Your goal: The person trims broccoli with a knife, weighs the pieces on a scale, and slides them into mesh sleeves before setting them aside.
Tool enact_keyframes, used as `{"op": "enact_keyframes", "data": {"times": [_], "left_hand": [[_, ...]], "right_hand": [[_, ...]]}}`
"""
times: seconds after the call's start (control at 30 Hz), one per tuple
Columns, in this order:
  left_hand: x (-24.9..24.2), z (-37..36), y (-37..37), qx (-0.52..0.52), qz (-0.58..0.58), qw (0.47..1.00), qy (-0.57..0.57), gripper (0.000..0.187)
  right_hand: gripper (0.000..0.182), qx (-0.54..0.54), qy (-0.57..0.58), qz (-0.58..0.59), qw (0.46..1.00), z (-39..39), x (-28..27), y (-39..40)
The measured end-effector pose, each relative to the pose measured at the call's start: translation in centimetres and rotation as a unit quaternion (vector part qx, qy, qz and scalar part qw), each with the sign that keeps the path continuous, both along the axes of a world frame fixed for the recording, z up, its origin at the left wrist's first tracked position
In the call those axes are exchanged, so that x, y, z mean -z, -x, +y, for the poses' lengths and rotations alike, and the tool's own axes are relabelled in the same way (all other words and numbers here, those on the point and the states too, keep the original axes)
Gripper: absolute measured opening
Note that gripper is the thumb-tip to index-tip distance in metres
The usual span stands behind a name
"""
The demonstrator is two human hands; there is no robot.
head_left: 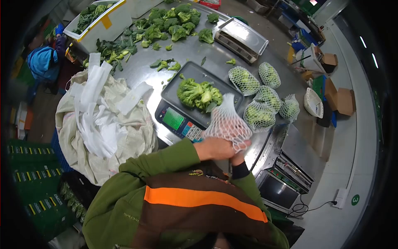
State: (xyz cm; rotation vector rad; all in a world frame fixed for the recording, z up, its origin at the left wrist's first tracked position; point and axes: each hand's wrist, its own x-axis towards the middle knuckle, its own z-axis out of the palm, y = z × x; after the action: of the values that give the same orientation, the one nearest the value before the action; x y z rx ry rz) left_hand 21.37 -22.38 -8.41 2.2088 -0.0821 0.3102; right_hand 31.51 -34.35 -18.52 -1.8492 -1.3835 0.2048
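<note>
A white foam net sleeve (229, 111) is stretched over my right hand (230, 125), whose skin shows through the mesh; its fingers are too veiled to read. My left hand (216, 148) is closed on the net's near end, by my right wrist. Just beyond the net, broccoli pieces (199, 94) lie on the dark tray of a digital scale (191, 71). The scale's green display (173, 119) is lit, but I cannot read its figures. To the right sit several broccoli heads in white nets (244, 81).
Loose broccoli (172, 23) is heaped at the back of the metal table (141, 68), near a second scale (241, 38). A sack with white net sleeves (97, 128) stands left. A wrapping machine (286, 159) is at right. Another person (43, 62) works far left.
</note>
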Motion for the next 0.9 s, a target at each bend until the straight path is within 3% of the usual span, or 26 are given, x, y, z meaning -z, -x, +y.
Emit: {"op": "enact_keyframes", "data": {"times": [0.03, 0.07, 0.1, 0.13, 0.17, 0.2, 0.23, 0.27, 0.3, 0.33, 0.4, 0.47, 0.53, 0.57, 0.6, 0.63, 0.7, 0.73, 0.77, 0.8, 0.83, 0.87, 0.9], "left_hand": [[-0.5, 1.0, 0.1, -0.053, -0.063, 0.996, -0.015, 0.055], [0.1, 2.5, 0.5, -0.059, 0.051, 0.996, -0.049, 0.054], [0.6, 4.5, 0.8, -0.061, 0.163, 0.981, -0.082, 0.054], [0.5, 7.0, 0.6, -0.105, 0.158, 0.979, -0.070, 0.055], [0.1, 9.7, 0.1, -0.148, 0.152, 0.975, -0.058, 0.056], [-0.6, 11.7, -0.5, -0.161, 0.206, 0.961, -0.086, 0.052], [-1.0, 13.3, -0.7, -0.173, 0.258, 0.944, -0.113, 0.047], [-0.2, 14.8, -0.3, -0.170, 0.260, 0.944, -0.114, 0.047], [0.9, 16.4, 0.1, -0.153, 0.074, 0.955, -0.243, 0.042], [1.7, 17.2, 0.4, -0.129, -0.117, 0.917, -0.359, 0.037], [0.0, 16.5, 1.0, -0.178, -0.163, 0.894, -0.377, 0.034], [-0.1, 17.1, 1.0, -0.229, -0.215, 0.861, -0.399, 0.032], [3.7, 19.6, 1.1, -0.299, -0.195, 0.869, -0.342, 0.027], [6.6, 21.3, 1.4, -0.278, -0.019, 0.922, -0.268, 0.025], [8.9, 22.3, 1.6, -0.243, 0.163, 0.939, -0.183, 0.024], [9.2, 22.6, 0.9, -0.239, 0.162, 0.940, -0.183, 0.024], [9.3, 23.5, -1.1, -0.322, 0.048, 0.938, -0.115, 0.025], [11.9, 25.7, -2.0, -0.276, 0.130, 0.930, -0.205, 0.031], [10.8, 25.3, -2.4, -0.275, 0.129, 0.931, -0.203, 0.031], [8.6, 24.4, -2.9, -0.335, 0.200, 0.920, -0.024, 0.031], [7.4, 24.0, -3.2, -0.382, 0.262, 0.872, 0.156, 0.031], [8.9, 25.0, -3.8, -0.371, 0.278, 0.837, 0.292, 0.031], [10.5, 25.7, -3.9, -0.371, 0.279, 0.837, 0.290, 0.031]], "right_hand": [[0.040, -0.031, -0.039, -0.063, 0.997, 0.7, 0.0, -1.7], [0.040, -0.102, -0.120, -0.191, 0.969, 1.9, 0.2, -4.4], [0.038, 0.047, -0.007, 0.099, 0.994, 3.9, -5.5, -2.0], [0.039, 0.097, -0.027, 0.094, 0.990, 4.7, -8.0, -2.2], [0.039, 0.101, -0.026, 0.098, 0.990, 6.1, -6.2, -3.6], [0.038, 0.087, -0.131, 0.255, 0.954, 7.7, -3.0, -5.4], [0.037, 0.070, -0.233, 0.402, 0.883, 8.8, -1.2, -6.3], [0.039, 0.068, -0.142, 0.135, 0.978, 9.6, -3.3, -6.0], [0.041, 0.058, -0.038, -0.144, 0.987, 10.3, -5.4, -5.6], [0.041, 0.060, -0.037, -0.143, 0.987, 10.9, -6.8, -4.4], [0.047, 0.068, -0.088, -0.303, 0.946, 11.2, -8.3, -2.0], [0.047, 0.065, -0.050, -0.271, 0.959, 10.3, -6.7, -1.5], [0.043, 0.099, -0.048, -0.245, 0.963, 11.5, -5.2, -2.4], [0.037, 0.111, -0.004, -0.180, 0.977, 12.1, -3.8, -3.3], [0.034, 0.123, 0.043, -0.111, 0.985, 12.3, -3.0, -3.7], [0.034, 0.127, 0.043, -0.112, 0.985, 13.0, -3.2, -4.1], [0.034, 0.194, 0.170, 0.048, 0.965, 15.2, -4.5, -5.6], [0.034, 0.195, 0.171, 0.045, 0.965, 16.0, -3.2, -7.1], [0.032, 0.192, 0.141, 0.055, 0.970, 16.5, -0.5, -9.1], [0.031, 0.188, 0.110, 0.065, 0.974, 16.6, 1.0, -10.5], [0.031, 0.187, 0.111, 0.064, 0.974, 16.3, 0.9, -11.2], [0.031, 0.166, 0.119, 0.271, 0.941, 16.2, 0.5, -11.7], [0.032, 0.139, 0.122, 0.467, 0.865, 16.2, 0.3, -11.9]]}}
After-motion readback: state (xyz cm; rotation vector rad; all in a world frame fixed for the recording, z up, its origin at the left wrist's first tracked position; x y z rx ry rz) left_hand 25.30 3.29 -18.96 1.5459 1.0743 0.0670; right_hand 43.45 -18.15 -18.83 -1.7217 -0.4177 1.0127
